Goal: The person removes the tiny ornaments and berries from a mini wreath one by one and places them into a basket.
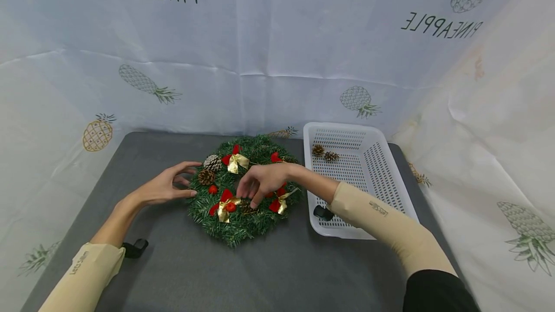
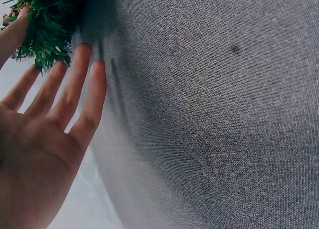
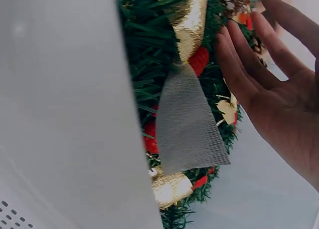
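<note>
A green wreath (image 1: 217, 227) lies on the grey table, decorated with red-and-gold bows, red balls and pine cones. My left hand (image 1: 166, 184) is at its left edge, fingers spread and nearly straight; the left wrist view shows fingertips right at the green needles (image 2: 47, 32). Over the wreath's front part, my right hand (image 1: 264, 179) reaches down, with thumb and fingertips pinching a brown pine cone (image 1: 248, 207) beside a gold bow (image 1: 224, 208). From the right wrist, the fingers (image 3: 244, 84) bend toward the wreath, partly hiding what lies beyond.
To the right stands a white perforated basket (image 1: 392, 172) with two small pine cones (image 1: 325, 153) in its back left corner; my right forearm crosses over it. Behind the table (image 1: 173, 264) hangs a pineapple-print cloth (image 1: 260, 28).
</note>
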A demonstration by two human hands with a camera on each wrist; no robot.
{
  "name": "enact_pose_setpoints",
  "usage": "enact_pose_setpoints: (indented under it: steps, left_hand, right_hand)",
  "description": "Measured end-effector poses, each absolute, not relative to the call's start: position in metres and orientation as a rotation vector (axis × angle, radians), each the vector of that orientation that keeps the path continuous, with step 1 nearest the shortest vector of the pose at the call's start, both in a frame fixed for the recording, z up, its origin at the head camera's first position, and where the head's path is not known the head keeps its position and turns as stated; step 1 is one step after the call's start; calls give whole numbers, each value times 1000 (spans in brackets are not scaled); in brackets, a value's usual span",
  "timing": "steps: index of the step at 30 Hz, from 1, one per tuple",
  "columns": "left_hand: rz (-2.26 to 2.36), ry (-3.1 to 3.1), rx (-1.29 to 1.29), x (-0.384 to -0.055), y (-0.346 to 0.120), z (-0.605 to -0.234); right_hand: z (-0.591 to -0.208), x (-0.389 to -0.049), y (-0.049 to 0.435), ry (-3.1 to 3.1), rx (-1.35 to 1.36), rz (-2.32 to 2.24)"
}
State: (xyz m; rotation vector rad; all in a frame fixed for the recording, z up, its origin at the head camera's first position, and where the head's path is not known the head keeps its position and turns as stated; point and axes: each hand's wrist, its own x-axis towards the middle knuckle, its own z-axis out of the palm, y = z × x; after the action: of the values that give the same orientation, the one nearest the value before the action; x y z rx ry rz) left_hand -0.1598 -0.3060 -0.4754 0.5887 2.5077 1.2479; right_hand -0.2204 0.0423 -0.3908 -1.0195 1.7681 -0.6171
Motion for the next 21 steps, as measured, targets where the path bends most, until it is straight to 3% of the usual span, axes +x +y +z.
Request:
enact_pose_setpoints:
  steps: [21]
  left_hand:
    - [1241, 2505, 592, -158, -305, -473]
  right_hand:
    - [-397, -218, 38, 1731, -1012, -541]
